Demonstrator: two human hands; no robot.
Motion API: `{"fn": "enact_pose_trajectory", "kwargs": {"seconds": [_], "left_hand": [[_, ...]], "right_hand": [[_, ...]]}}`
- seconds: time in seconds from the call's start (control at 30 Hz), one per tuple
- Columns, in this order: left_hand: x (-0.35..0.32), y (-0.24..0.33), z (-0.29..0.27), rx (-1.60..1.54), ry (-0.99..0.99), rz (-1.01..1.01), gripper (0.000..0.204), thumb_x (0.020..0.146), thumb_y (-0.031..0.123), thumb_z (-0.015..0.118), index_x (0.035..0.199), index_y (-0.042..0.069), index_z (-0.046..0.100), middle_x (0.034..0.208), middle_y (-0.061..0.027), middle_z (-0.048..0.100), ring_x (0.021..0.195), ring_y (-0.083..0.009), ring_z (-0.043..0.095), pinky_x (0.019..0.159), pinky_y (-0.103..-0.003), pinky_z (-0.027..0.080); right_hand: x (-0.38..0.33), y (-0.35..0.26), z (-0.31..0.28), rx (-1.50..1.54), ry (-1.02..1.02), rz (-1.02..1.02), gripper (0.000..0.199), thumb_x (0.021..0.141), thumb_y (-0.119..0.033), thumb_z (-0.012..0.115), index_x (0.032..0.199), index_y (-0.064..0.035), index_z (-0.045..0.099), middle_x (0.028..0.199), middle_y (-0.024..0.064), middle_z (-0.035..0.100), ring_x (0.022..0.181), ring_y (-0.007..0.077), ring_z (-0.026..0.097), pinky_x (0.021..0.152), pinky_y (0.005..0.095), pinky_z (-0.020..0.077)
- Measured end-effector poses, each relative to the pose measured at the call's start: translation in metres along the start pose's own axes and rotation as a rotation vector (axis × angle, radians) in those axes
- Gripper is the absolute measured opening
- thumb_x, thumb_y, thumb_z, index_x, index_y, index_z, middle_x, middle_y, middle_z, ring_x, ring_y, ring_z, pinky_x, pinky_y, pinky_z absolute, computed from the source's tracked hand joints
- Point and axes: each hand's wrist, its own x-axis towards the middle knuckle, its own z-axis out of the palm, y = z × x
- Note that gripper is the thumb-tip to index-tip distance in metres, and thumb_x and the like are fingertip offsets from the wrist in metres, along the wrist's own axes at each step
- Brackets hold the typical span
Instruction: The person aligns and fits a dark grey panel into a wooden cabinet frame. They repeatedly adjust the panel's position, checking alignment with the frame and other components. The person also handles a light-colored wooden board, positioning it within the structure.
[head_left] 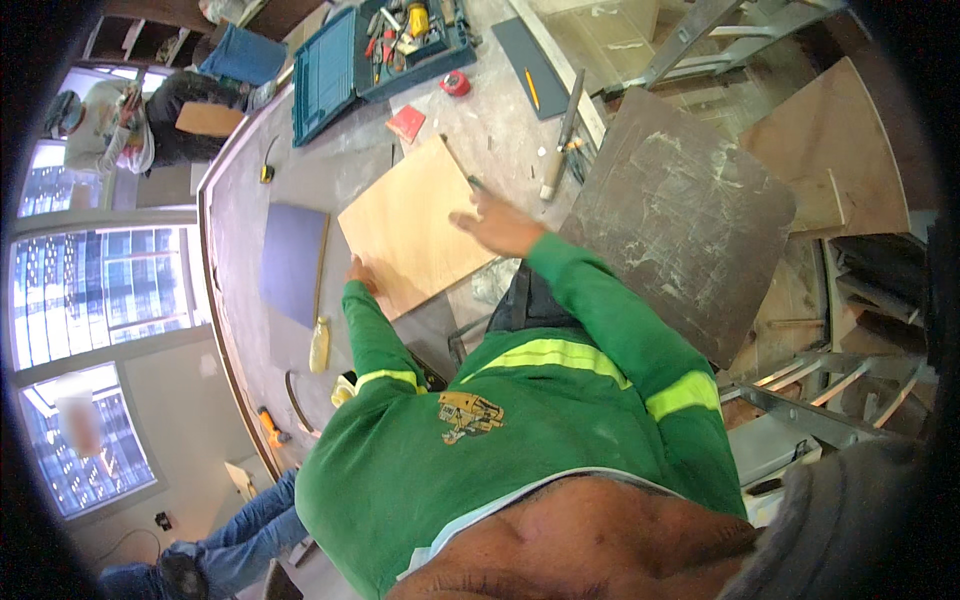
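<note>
A square of light plywood (415, 225) lies tilted on the dusty work table in front of me. My left hand (362, 274) grips its left edge near the lower corner, with part of the fingers hidden. Over the right edge of the panel is my right hand (500, 225), its fingers apart and slightly blurred. A small dark thing (476, 183) shows by its fingertips, too small to name. A blue-grey panel (293, 262) lies to the left, and a yellow-handled tool (319, 345) is below that.
An open teal toolbox (415, 70) full of hand tools stands at the far side, near a red tape measure (455, 83) and red sandpaper-like square (406, 123). A large scuffed dark board (685, 220) is at right, with ladders beyond. Another person (150, 125) sits at far left.
</note>
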Motion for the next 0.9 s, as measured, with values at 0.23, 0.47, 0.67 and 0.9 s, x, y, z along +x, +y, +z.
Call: {"fn": "enact_pose_trajectory", "kwargs": {"seconds": [0.23, 0.47, 0.67, 0.9], "left_hand": [[0.003, -0.003, -0.008, -0.257, 0.135, 0.054, 0.091, 0.097, 0.08, 0.034, 0.115, -0.002, 0.07, 0.085, -0.0167, 0.069, 0.069, -0.0291, 0.064, 0.064, -0.046, 0.055], [-0.012, 0.006, -0.037, -0.26, -0.251, 0.189, 0.086, 0.104, 0.07, 0.034, 0.141, -0.004, 0.057, 0.119, -0.0192, 0.068, 0.1, -0.0303, 0.068, 0.087, -0.043, 0.055], [-0.065, 0.051, -0.105, -0.377, -0.142, 0.437, 0.076, 0.109, 0.058, 0.036, 0.15, -0.005, 0.047, 0.142, -0.0192, 0.059, 0.125, -0.0307, 0.059, 0.105, -0.041, 0.048], [-0.097, 0.065, -0.162, -0.497, -0.022, 0.643, 0.072, 0.11, 0.053, 0.037, 0.156, -0.002, 0.038, 0.154, -0.0156, 0.05, 0.134, -0.0301, 0.053, 0.111, -0.04, 0.045]], "right_hand": [[0.053, 0.041, 0.09, -0.245, 0.041, 0.297, 0.087, 0.095, -0.054, 0.063, 0.143, 0.0165, 0.043, 0.153, 0.034, 0.042, 0.143, 0.0464, 0.041, 0.119, 0.0505, 0.0343], [0.067, 0.077, 0.083, -0.11, 0.07, 0.356, 0.091, 0.094, -0.065, 0.058, 0.138, 0.0152, 0.053, 0.149, 0.0339, 0.047, 0.14, 0.0479, 0.044, 0.115, 0.0548, 0.0383], [0.055, 0.043, 0.087, 0.179, 0.004, 0.269, 0.094, 0.091, -0.07, 0.057, 0.129, 0.0168, 0.061, 0.141, 0.0358, 0.056, 0.132, 0.0467, 0.055, 0.112, 0.0515, 0.042], [-0.025, -0.023, -0.028, 0.096, 0.095, -0.099, 0.099, 0.098, -0.068, 0.053, 0.148, 0.0165, 0.039, 0.149, 0.035, 0.049, 0.139, 0.0429, 0.051, 0.116, 0.0472, 0.0405]]}}
